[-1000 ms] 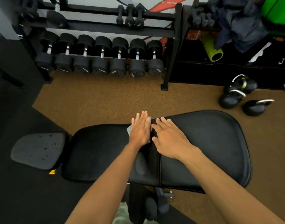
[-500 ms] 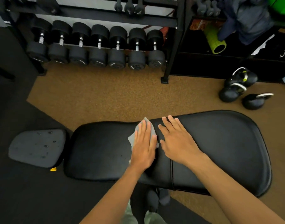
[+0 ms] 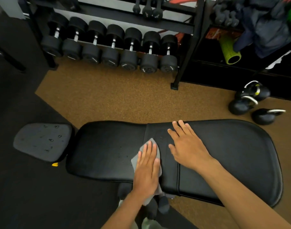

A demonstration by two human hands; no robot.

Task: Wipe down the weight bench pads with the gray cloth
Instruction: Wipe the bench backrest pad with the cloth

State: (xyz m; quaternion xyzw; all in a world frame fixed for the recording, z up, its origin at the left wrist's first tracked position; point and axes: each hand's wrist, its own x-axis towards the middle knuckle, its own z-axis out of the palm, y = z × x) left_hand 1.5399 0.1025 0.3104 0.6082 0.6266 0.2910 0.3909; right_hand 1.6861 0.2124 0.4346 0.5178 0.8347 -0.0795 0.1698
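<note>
Dragged gray cloth (image 3: 145, 158) toward lower center under flat left hand (image 3: 148, 169), right hand (image 3: 186, 146) open on bench pad (image 3: 232, 154), small pad (image 3: 42, 141) still spotted.

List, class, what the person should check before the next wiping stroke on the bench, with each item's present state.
1. Gray cloth under the left hand: ok.
2. Left fingers flat on the cloth: ok.
3. Right hand braced on the large pad, off the cloth: ok.
4. Droplets on the large pad left of the cloth: not ok.
5. Small pad wiped: not ok, drops remain.
6. Cloth dampness: cannot tell.
</note>
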